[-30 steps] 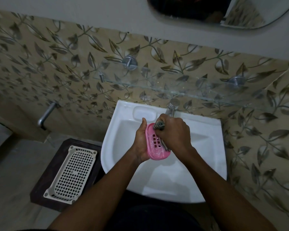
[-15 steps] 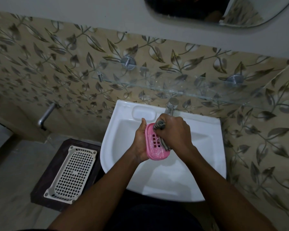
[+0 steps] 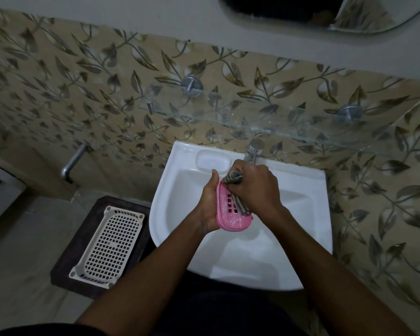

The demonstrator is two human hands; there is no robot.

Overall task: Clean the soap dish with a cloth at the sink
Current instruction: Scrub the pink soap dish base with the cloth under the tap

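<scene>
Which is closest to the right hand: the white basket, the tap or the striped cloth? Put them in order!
1. Striped cloth: gripped in the right hand.
2. Tap: just behind the hand.
3. White basket: far left, low down.

One wide-angle view, worn on the head, looks steeply down from above the sink (image 3: 301,202) and faces the tiled wall (image 3: 83,93). It is close: the forearms (image 3: 155,275) enter at the bottom edge, and the top edge cuts the mirror (image 3: 301,10).

Pink plastic soap dish (image 3: 230,220), striped cloth (image 3: 239,202), glossy white sink (image 3: 301,238), glass shelf (image 3: 264,124).
</scene>
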